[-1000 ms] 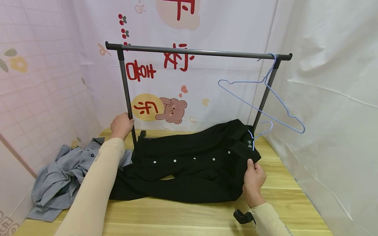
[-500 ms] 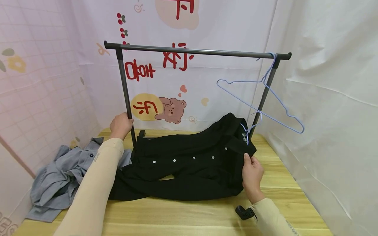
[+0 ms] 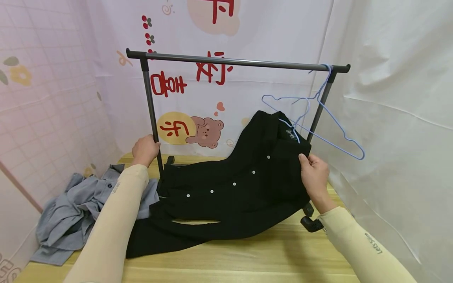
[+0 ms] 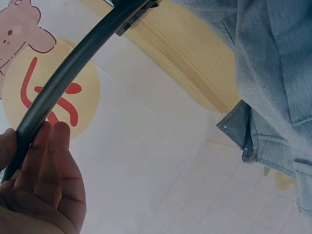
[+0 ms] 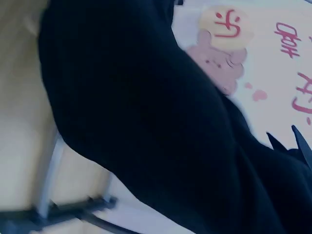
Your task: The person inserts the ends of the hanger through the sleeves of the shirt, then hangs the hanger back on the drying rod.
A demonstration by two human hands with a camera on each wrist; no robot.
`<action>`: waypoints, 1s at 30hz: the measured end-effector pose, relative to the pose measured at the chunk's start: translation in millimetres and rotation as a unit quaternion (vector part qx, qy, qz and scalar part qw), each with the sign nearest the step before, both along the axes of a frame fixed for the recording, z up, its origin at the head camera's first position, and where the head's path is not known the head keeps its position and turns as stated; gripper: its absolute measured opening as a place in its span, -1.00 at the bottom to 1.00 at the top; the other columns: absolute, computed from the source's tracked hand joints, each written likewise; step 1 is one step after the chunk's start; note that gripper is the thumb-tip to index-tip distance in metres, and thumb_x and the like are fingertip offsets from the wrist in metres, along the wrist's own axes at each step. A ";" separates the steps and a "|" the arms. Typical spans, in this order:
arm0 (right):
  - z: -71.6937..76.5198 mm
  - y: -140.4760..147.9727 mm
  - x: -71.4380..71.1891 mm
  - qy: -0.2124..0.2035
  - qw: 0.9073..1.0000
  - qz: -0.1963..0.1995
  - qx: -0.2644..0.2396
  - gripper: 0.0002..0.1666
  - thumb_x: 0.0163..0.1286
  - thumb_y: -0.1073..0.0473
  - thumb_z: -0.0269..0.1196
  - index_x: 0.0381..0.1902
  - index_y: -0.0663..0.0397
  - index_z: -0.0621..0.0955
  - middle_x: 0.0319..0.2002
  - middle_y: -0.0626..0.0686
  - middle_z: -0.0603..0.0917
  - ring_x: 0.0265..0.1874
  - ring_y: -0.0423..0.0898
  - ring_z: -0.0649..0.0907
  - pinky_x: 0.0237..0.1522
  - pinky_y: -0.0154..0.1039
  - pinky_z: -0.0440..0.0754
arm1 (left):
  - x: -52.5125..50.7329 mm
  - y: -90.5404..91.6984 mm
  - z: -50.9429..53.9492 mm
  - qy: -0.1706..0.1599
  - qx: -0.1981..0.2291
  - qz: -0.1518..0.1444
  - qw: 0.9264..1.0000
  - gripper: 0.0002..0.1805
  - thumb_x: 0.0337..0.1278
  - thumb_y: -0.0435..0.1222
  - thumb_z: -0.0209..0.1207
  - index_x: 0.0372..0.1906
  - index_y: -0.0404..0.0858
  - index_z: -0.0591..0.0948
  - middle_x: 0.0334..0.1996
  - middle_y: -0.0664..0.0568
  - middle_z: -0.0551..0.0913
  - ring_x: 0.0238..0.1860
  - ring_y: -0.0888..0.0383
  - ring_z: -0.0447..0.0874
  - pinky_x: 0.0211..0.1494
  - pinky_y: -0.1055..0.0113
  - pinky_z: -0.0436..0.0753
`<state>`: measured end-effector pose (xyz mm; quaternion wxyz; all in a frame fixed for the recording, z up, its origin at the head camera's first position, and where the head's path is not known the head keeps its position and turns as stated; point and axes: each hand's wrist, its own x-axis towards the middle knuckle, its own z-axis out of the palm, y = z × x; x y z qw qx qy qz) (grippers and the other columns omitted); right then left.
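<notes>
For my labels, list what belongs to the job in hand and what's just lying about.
In the job:
black shirt, in the right hand
blue hanger in its collar
rack, gripped by the left hand

Apparently unused:
grey garment
bare hanger on the rack

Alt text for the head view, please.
Right hand holds a black shirt near its collar, a blue hanger poking out; left hand grips a rack post. Another hanger hangs from the bar; a crumpled grey garment lies left.
</notes>
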<state>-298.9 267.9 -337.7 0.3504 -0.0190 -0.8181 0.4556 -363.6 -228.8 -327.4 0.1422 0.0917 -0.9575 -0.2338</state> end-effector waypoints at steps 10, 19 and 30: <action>83.9 15.9 -16.6 0.013 0.996 0.003 0.091 -0.39 0.49 0.09 0.15 -0.76 0.22 0.32 -0.81 -0.07 0.23 -0.75 -0.14 0.26 -0.72 -0.29 0.11 | 1.7 1.7 0.7 0.000 -0.001 0.002 1.000 -0.70 0.47 -0.24 0.02 -0.12 -0.47 0.55 -0.20 -0.36 0.63 -0.21 -0.30 0.63 -0.24 -0.10 0.58; 134.1 30.0 -18.9 0.014 0.983 -0.057 0.171 -0.36 0.44 0.09 0.16 -0.87 0.07 0.32 -0.86 -0.10 0.25 -0.78 -0.17 0.30 -0.73 -0.26 0.12 | 3.7 1.5 2.5 0.002 0.000 -0.013 1.000 -0.70 0.47 -0.25 0.02 -0.10 -0.46 0.56 -0.22 -0.36 0.64 -0.23 -0.28 0.64 -0.29 -0.06 0.57; 163.8 32.3 -18.1 -0.053 0.980 -0.063 0.182 -0.33 0.46 0.11 0.07 -0.92 0.06 0.35 -0.87 -0.06 0.22 -0.79 -0.06 0.29 -0.77 -0.22 0.14 | 3.9 -3.1 0.9 0.005 -0.004 -0.019 1.000 -0.69 0.47 -0.25 0.00 -0.09 -0.47 0.56 -0.22 -0.36 0.64 -0.24 -0.29 0.63 -0.29 -0.06 0.57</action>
